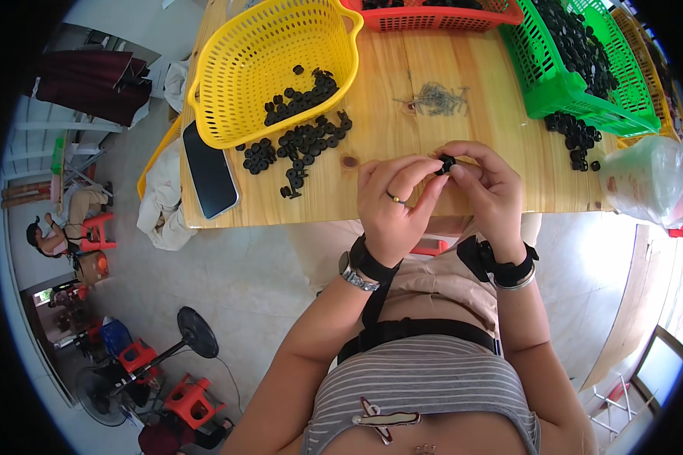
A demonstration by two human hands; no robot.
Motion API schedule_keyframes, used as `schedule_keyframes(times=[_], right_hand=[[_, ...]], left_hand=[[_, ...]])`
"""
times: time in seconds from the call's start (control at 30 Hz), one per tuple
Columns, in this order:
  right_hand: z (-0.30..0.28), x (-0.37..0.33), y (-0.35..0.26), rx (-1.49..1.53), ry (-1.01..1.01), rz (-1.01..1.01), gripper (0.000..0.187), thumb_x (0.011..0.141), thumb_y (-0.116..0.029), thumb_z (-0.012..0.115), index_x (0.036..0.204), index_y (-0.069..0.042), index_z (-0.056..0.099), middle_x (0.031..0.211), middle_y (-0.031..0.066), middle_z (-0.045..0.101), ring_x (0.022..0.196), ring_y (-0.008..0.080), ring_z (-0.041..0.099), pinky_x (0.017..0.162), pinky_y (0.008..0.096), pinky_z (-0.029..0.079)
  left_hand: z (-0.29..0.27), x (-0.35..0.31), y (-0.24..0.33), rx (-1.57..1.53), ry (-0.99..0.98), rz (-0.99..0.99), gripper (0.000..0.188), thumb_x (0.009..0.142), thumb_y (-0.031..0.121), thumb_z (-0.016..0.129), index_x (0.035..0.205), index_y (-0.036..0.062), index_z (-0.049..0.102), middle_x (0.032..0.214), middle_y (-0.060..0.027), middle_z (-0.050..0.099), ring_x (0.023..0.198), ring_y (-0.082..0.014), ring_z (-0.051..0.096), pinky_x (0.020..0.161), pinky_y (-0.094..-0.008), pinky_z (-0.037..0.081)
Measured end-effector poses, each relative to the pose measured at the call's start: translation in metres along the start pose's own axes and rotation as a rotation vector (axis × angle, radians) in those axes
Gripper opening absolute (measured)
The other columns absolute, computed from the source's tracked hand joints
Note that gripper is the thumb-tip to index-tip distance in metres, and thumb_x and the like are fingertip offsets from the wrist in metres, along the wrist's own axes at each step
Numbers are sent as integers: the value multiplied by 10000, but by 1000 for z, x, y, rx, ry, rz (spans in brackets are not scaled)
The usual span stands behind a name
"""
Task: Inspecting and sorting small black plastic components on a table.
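Just above the table's near edge, my left hand (393, 199) and my right hand (487, 186) meet, fingertips pinched on one small black round part (447, 163). The fingers cover much of it, so its exact shape is hidden. Beyond my hands lies a loose heap of thin metal pins (439, 100). To the left, black grooved round pieces (303, 148) are scattered beside a yellow basket (277, 45) holding more of them. On the right, another small pile of black pieces (574, 136) sits below a green crate (539, 83) filled with black parts.
A red basket (440, 20) stands at the far edge. A phone (209, 171) lies at the table's left edge, and a clear plastic bag (645, 178) at its right. Beyond the table are a standing fan (197, 331), red stools (193, 402) and a seated person (53, 239).
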State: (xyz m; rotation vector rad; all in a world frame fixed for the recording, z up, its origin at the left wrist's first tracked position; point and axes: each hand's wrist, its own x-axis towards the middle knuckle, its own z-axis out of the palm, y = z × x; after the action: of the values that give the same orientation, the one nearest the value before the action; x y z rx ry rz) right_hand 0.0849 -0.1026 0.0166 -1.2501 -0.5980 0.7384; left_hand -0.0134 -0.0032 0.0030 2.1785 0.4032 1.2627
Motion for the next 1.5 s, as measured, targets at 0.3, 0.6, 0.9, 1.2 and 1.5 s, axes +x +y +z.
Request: schedule_keyframes(times=[0.3,0.6,0.9,1.2,1.5], right_hand=[[5,0,1,93,83,-33,214,831,113,539,1040,74,521,1156,117,509,1011,189,598,855,267,503],[-3,0,4,-7,2,-60,168,837,84,552,1002,74,580,1087,127,582,966,168,602,839,259,507],[-4,1,0,-115,-52,-70,164,874,44,512,1005,72,607,1063,105,606,875,131,598,736,234,504],[-6,2,-1,-125,-76,-53,176,889,35,487,1020,83,593,1070,105,592,879,127,584,762,235,502],[-6,1,-2,-55,-142,-52,215,902,26,464,1081,87,566,1097,112,560,954,149,570,803,262,506]], left_hand=[[-4,-2,0,-125,-60,-115,233,691,-4,734,891,55,628,855,-59,651,782,-210,593,711,-286,453],[-6,0,0,-300,-143,-275,167,724,-8,722,847,26,614,796,-45,621,751,-128,583,684,-237,453],[-8,3,-4,-593,-272,-544,279,730,-12,724,888,39,500,813,-5,546,763,-76,534,715,-204,439],[-7,5,-5,-604,-181,-527,199,692,28,753,801,26,586,743,-28,606,726,-104,568,676,-232,458],[-10,4,-5,-631,-145,-394,162,698,-13,732,803,29,615,813,-50,608,743,-116,576,687,-224,455]])
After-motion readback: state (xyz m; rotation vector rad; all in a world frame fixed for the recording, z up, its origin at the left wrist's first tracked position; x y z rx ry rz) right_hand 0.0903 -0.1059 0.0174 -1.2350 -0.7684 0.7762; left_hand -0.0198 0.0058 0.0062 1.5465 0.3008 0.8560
